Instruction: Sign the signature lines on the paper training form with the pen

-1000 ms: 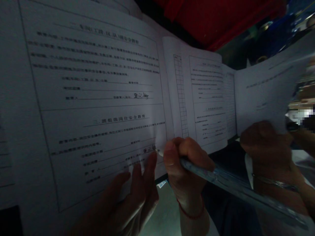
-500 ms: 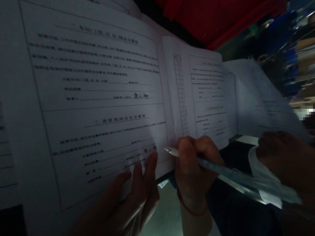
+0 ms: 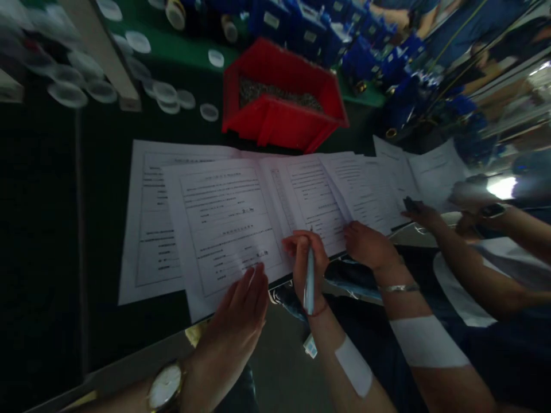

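My left hand point(image 3: 243, 307), with a gold-rimmed watch on its wrist, lies with fingers stretched out on the lower edge of a printed form point(image 3: 219, 229). Two handwritten signatures show on that form. My right hand point(image 3: 310, 258), with a thin red band at the wrist, is closed around a pale pen point(image 3: 310, 278). The pen points away from me, near the right edge of the form and the second sheet point(image 3: 307, 183) beside it. Whether its tip touches paper I cannot tell.
A red bin point(image 3: 284, 117) of small metal parts stands behind the papers. Clear plastic caps point(image 3: 166, 94) lie at the back left, blue units point(image 3: 312, 34) along the back. At right, a co-worker's hand point(image 3: 368, 244) with a bracelet rests on the papers; another person's hand point(image 3: 424, 215) is further right.
The view has drawn back, showing more of the table. My left hand has flattened out. The pen in my right hand has turned from pointing left to pointing away from me.
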Motion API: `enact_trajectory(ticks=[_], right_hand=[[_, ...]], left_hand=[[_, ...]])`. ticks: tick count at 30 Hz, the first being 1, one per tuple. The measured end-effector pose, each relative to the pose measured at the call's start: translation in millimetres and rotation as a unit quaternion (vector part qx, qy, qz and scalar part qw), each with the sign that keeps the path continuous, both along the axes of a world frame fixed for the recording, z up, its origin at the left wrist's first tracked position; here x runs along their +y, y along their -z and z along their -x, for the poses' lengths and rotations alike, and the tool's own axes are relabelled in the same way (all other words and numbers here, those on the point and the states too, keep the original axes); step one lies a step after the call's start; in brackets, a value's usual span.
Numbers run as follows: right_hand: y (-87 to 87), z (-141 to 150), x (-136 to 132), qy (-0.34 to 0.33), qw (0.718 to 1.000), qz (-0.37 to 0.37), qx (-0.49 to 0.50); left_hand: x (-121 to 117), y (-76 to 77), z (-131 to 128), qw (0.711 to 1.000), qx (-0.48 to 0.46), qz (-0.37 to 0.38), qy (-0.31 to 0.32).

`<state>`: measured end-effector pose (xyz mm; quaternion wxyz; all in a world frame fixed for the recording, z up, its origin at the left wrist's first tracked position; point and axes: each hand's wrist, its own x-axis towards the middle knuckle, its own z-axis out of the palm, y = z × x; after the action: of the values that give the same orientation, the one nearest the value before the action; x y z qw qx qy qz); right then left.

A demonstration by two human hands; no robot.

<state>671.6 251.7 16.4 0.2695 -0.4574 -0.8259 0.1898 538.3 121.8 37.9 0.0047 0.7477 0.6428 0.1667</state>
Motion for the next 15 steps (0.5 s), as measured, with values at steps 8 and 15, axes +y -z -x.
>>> enact_trajectory(ticks=[8,15], right_hand=[[-26.4,-30.1,-71.4,0.018,1.000,-0.015,0.007],[-33.7,-21.0,-117.0,-0.029,0.997,-0.037,-0.062]], left_hand=[[-75.5,-14.7,86.8,0.992,-0.110,0.001,-0.061],[-67.4,6.0,181.6,0.874,-0.192,0.097,-0.435]])
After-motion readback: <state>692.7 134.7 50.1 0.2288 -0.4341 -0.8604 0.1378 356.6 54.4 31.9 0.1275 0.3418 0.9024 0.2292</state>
